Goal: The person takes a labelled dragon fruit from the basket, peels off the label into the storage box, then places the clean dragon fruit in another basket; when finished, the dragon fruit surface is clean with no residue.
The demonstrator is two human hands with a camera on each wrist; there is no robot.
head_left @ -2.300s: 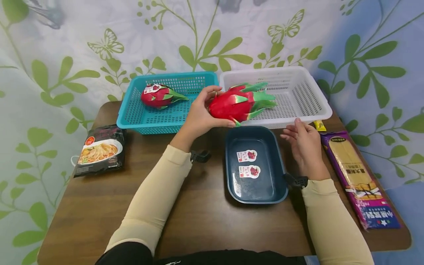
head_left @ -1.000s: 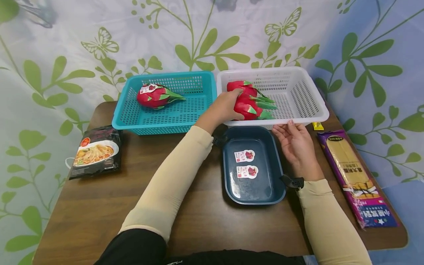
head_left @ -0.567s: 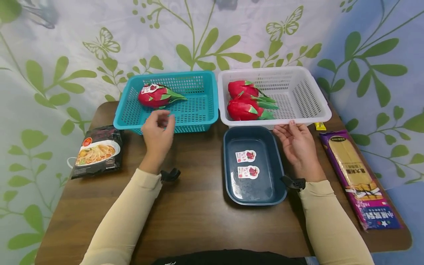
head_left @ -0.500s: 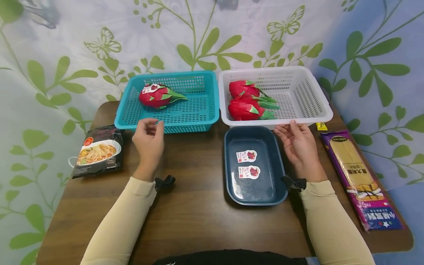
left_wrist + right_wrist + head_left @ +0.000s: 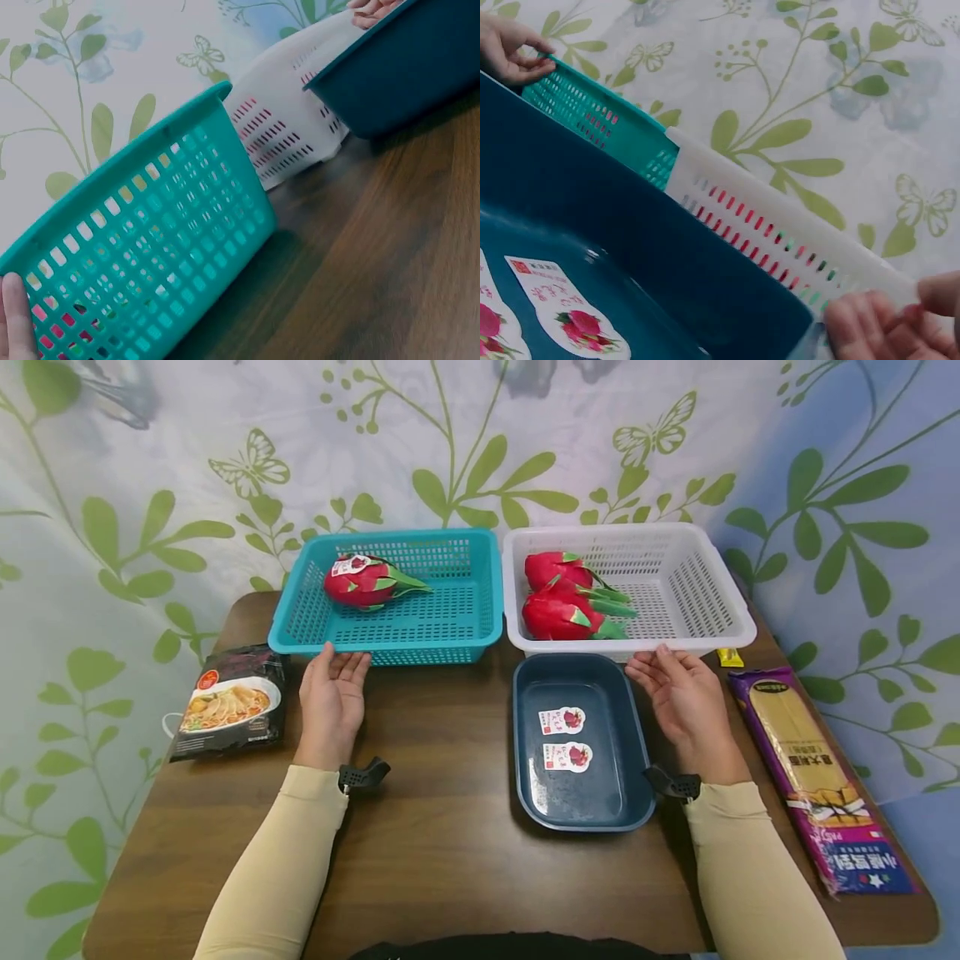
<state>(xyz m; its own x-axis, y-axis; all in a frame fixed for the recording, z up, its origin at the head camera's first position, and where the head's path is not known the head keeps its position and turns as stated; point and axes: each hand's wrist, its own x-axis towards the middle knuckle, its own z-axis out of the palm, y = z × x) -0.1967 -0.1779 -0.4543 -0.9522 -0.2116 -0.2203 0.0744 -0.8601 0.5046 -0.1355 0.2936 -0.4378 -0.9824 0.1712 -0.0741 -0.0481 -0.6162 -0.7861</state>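
Note:
My left hand point(image 5: 332, 703) is at the front rim of the teal basket point(image 5: 408, 654), thumb over the edge and fingers below it. In the basket lies a dragon fruit point(image 5: 367, 585) with a label stuck on it. My right hand point(image 5: 686, 706) pinches the front rim of the white basket point(image 5: 693, 593), thumb on top and fingers underneath. Red dragon fruits point(image 5: 555, 614) with green leafy tips lie together at that basket's left end. In the right wrist view, the left hand's thumb and fingers close on the teal rim.
A dark blue tub point(image 5: 584, 814) holding two dragon fruit stickers point(image 5: 567, 757) stands before the white basket. A black noodle packet point(image 5: 228, 703) lies at left, a long purple pasta packet point(image 5: 821, 781) at right. A small yellow packet point(image 5: 729, 657) lies near the white basket.
My left hand placed a dragon fruit in the white basket, let go, and moved left to the teal basket's front rim. My right hand moved onto the white rim and stayed there.

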